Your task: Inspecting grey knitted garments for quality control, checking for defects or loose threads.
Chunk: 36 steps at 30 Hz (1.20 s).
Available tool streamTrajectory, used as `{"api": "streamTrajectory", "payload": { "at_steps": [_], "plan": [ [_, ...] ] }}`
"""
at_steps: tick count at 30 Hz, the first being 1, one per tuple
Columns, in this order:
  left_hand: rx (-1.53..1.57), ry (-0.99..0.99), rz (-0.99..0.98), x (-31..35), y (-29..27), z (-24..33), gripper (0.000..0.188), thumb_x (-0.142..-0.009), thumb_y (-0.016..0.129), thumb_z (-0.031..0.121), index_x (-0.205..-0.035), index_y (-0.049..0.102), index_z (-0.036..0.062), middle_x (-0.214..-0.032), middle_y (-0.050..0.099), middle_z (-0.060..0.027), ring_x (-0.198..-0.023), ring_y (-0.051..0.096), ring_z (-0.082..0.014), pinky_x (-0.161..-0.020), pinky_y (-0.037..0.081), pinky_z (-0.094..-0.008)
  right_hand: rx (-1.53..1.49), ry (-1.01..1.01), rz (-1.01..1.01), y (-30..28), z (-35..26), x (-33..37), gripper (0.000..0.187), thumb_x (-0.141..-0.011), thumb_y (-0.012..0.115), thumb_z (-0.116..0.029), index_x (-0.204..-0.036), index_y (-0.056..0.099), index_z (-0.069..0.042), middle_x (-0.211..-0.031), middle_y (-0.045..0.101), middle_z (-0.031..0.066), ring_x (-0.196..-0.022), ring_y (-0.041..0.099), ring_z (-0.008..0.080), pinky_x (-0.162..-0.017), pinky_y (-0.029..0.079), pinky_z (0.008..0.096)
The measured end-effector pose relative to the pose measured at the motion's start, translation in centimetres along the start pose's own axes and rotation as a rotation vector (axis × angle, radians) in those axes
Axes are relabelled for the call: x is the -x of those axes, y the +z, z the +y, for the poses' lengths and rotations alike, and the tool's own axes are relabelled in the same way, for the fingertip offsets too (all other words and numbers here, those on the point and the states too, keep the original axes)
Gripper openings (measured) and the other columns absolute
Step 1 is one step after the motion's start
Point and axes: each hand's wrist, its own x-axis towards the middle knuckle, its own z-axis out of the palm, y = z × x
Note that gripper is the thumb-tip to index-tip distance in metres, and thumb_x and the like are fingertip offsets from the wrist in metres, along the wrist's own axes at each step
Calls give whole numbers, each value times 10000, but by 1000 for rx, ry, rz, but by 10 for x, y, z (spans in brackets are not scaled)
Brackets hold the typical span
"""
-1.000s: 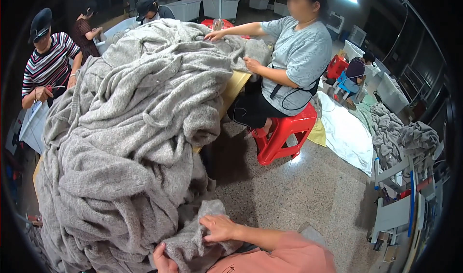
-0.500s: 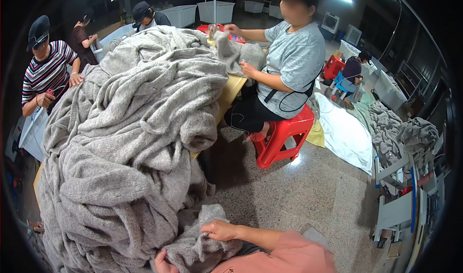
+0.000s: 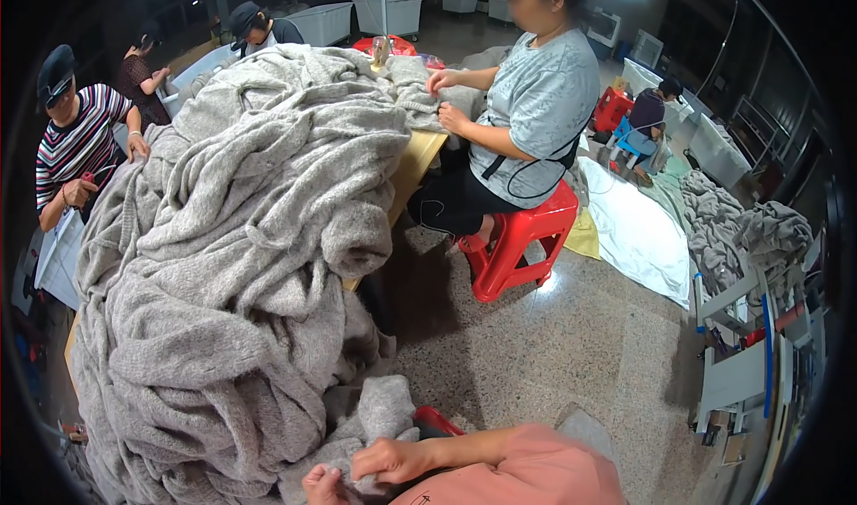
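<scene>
The grey knit piece [image 3: 386, 405] looks soft, limp and light, unlikely to slip, and probably best taken by a gathered fold. It lies beside the heaped pile [image 3: 205, 335] at the near end of the tabletop [image 3: 420, 160], its long axis slanting from lower left to upper right, a loose lobe pointing toward the far end. The right hand [image 3: 386, 460] has its fingers curled around a fold; whether the left hand's fingers pinch cloth, I cannot tell.

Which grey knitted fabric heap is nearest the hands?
The large heap on the pale yellow table, beside the left hand; a smaller heap lies right of the white sheet.
</scene>
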Motion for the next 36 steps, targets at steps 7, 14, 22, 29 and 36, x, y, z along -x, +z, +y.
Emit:
{"api": "streamTrajectory", "payload": {
  "at_steps": [7,14,22,29,36],
  "plan": [
    [272,-163,57,5,19,15,106,-810,483,72,-716,530,84,-557,417,37,-477,355,-60,-424,275,-208,568,-254,83,24,21,-1,131,-663,552,-36,-769,486,4,-661,470,100,-532,500,266,-467,403,364],
    [307,-211,58,3,22,4,118,-816,518,69,-703,516,102,-589,430,43,-501,372,-52,-438,280,-191,627,-311,222,21,23,7,187,-664,556,-37,-841,512,5,-692,482,88,-565,515,255,-490,412,342],
    [347,-146,165,-5,17,-14,88,-827,539,66,-741,536,46,-640,490,17,-541,424,-64,-465,327,-196,699,-237,234,22,28,7,205,-647,561,-38,-841,512,3,-743,511,96,-614,533,258,-517,427,343],
    [289,-71,181,-4,9,-22,66,-811,550,40,-852,585,3,-750,569,-19,-637,492,-84,-535,388,-202,698,-208,237,28,39,5,155,-641,556,-48,-780,495,-18,-700,477,83,-585,507,255,-497,412,355],
    [77,70,260,-12,0,-43,102,-806,559,51,-862,596,-26,-799,591,-49,-728,516,-113,-629,427,-237,647,-121,230,33,51,3,153,-650,531,-34,-801,519,-18,-756,526,94,-582,528,272,-509,438,356]
  ]
}}
